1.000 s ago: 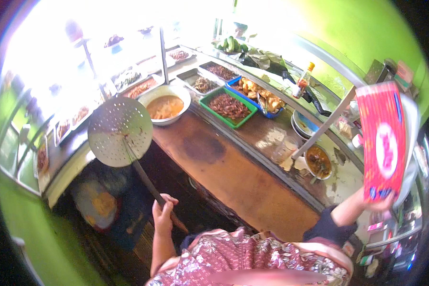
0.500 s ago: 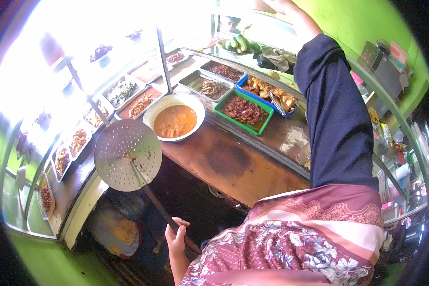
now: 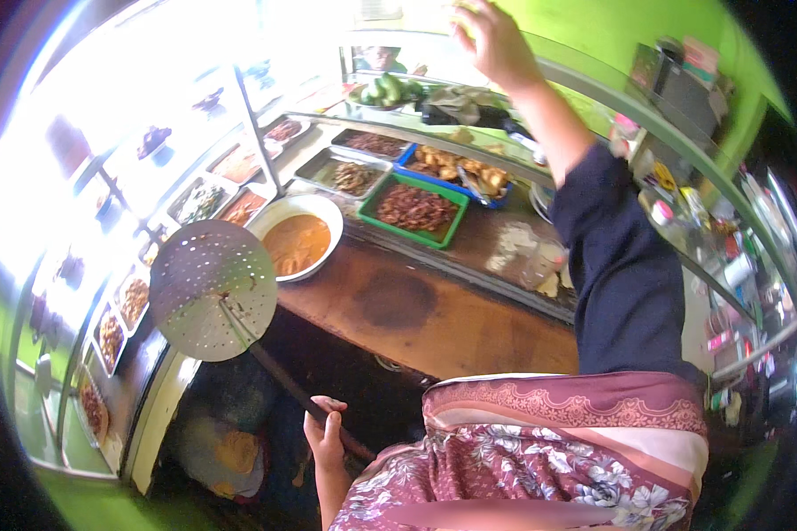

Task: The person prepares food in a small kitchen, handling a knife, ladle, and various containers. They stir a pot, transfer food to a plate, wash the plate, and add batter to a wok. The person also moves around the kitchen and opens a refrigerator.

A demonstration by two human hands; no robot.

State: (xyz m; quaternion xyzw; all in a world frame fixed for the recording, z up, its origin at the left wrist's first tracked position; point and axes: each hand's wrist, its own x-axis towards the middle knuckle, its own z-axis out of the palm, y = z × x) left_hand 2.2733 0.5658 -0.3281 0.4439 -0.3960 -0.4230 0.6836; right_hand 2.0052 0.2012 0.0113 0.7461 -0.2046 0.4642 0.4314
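My left hand [image 3: 326, 429] is closed round the dark handle of a large round skimmer [image 3: 202, 296], a flat metal disc full of small holes with brown bits on it. The disc is lifted in front of me at the left, beside a white bowl [image 3: 335, 232] of orange curry. My right arm, in a dark sleeve, reaches up over the display case. My right hand [image 3: 496, 44] is raised near the top edge, its fingers loosely bent and apart, with nothing visible in them; strong light washes out the fingertips.
Several trays of cooked food stand in the glass case, including a green tray [image 3: 460, 226] and a blue tray [image 3: 403, 161] of fried pieces. Green cucumbers [image 3: 385, 89] lie on the upper glass shelf. A wooden counter [image 3: 469, 327] runs before me. Behind the glass a person [image 3: 381, 60] is partly visible.
My right hand and forearm have come further into view, lower and more to the left. My left hand still holds the skimmer. The view has shifted, so the case appears further left.
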